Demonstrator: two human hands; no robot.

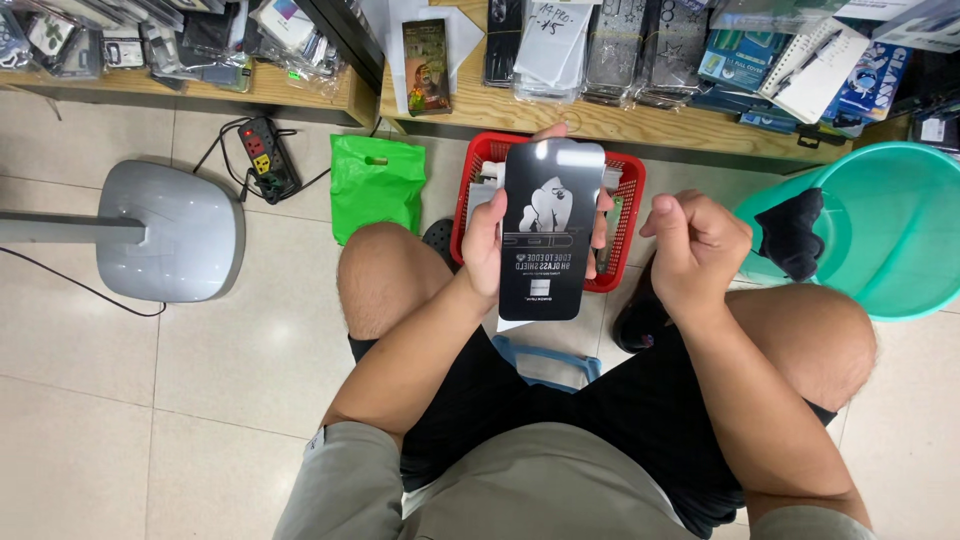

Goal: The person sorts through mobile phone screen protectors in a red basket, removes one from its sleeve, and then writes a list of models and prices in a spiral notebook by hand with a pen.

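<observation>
My left hand [487,245] grips a flat black screen-protector package [550,228] with a pale animal drawing on it, held upright over my knees. Fingertips wrap its far edge. My right hand [697,250] hovers just right of the package with the fingers curled in; whether something small is pinched in them is hidden. Behind the package sits a red plastic basket [632,215] on the floor, holding white items.
A teal tub [900,230] with a black cloth [792,235] stands at right. A green plastic bag [376,185], a power strip [263,152] and a grey fan base [172,232] lie at left. Wooden shelves [620,120] stacked with packaged phone accessories run along the top.
</observation>
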